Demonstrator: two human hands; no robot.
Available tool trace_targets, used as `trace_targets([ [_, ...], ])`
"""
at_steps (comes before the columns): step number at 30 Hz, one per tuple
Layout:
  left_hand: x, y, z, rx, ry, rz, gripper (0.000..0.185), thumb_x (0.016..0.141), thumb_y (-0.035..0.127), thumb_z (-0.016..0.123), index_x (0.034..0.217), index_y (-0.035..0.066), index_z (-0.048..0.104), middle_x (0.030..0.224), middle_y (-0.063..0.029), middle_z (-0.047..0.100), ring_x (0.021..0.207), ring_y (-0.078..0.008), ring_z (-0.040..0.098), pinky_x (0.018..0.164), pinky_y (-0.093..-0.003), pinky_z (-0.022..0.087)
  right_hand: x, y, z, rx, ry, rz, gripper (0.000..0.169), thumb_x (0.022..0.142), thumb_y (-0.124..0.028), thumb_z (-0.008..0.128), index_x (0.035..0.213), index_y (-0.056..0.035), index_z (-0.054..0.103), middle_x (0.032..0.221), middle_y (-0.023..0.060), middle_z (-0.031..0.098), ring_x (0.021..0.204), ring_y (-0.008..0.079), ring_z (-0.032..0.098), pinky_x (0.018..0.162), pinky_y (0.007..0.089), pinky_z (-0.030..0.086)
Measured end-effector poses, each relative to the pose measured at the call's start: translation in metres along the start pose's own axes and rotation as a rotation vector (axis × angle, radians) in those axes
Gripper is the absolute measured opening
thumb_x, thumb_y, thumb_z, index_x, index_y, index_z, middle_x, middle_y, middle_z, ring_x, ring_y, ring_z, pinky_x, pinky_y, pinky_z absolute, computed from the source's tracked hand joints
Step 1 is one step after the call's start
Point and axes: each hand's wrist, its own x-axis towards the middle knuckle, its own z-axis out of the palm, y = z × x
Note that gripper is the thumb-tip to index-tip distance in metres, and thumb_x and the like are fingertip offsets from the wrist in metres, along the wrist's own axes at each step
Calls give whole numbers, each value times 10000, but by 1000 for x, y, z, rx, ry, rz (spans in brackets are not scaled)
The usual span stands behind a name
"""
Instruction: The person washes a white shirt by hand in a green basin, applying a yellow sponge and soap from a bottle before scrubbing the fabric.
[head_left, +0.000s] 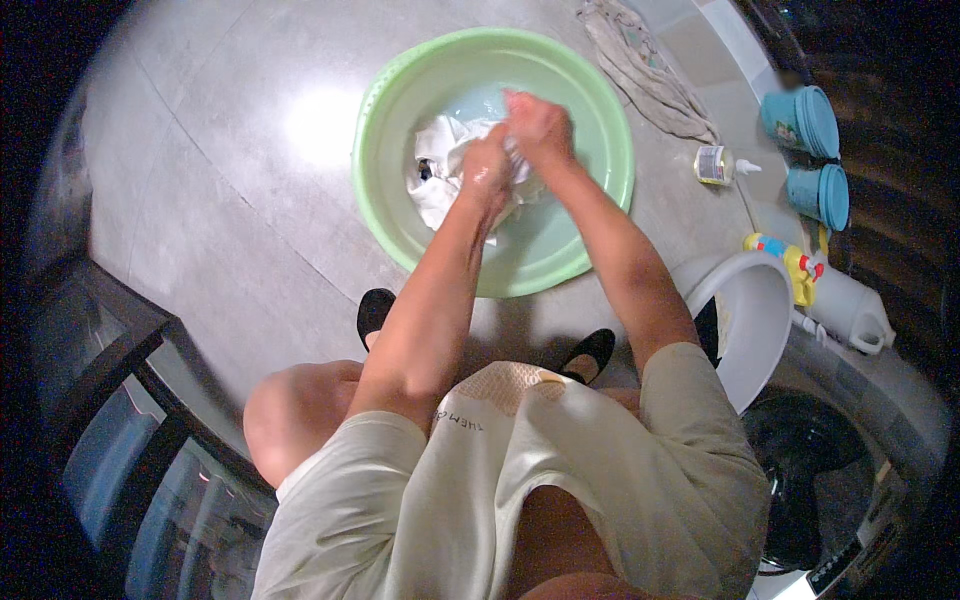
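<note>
A light green plastic basin (609, 217) stands on the floor before me with shallow water in it. White wet cloth (439, 199) lies bunched in its left and middle part, with a small dark patch on it. My left hand (487, 169) is closed on the cloth near the middle of the basin. Just to the right and farther away, my right hand (538, 129) grips another part of the same cloth. Both hands are close together, and the right one is blurred. The cloth between them is partly hidden by my fingers.
Grey tiles (225, 195) surround the basin. At right are a crumpled grey cloth (652, 75), a bottle of yellowish liquid (712, 165), two blue lidded tubs (799, 120), a yellow bottle (787, 259), a translucent jug (847, 300) and a white bucket (772, 322). A dark-framed rack (120, 352) stands at left.
</note>
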Motion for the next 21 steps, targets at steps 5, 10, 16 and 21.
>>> trace_targets([
  [5, 3, 4, -16, 140, -31, -44, 286, 810, 248, 481, 939, 2, 547, 734, -90, 540, 619, -178, 504, 535, -308, 418, -31, -34, 10, 75, -49, -283, 272, 817, -287, 467, 742, -45, 566, 673, 192, 546, 584, 369, 523, 524, 422, 421],
  [10, -16, 32, 6, -347, 77, -351, 289, 816, 218, 483, 997, 5, 555, 831, -81, 560, 719, -167, 521, 578, -305, 430, 6, -2, -5, -157, -30, -5, 205, 810, -208, 492, 700, -53, 569, 632, 191, 537, 575, 372, 514, 516, 405, 424],
  [16, 36, -74, -45, -827, -480, 32, 215, 800, 224, 511, 881, 28, 545, 871, -88, 562, 764, -202, 534, 664, -317, 444, -32, -43, 18, -29, -109, -311, 188, 755, -221, 510, 676, -55, 549, 613, 207, 526, 565, 373, 530, 510, 425, 426],
  [21, -4, 11, 10, -545, 29, -345, 252, 830, 246, 474, 907, 20, 554, 836, -96, 546, 674, -209, 500, 629, -332, 435, 6, 1, -1, -194, -55, -27, 209, 787, -234, 496, 741, -44, 571, 677, 192, 538, 590, 363, 526, 525, 411, 431],
])
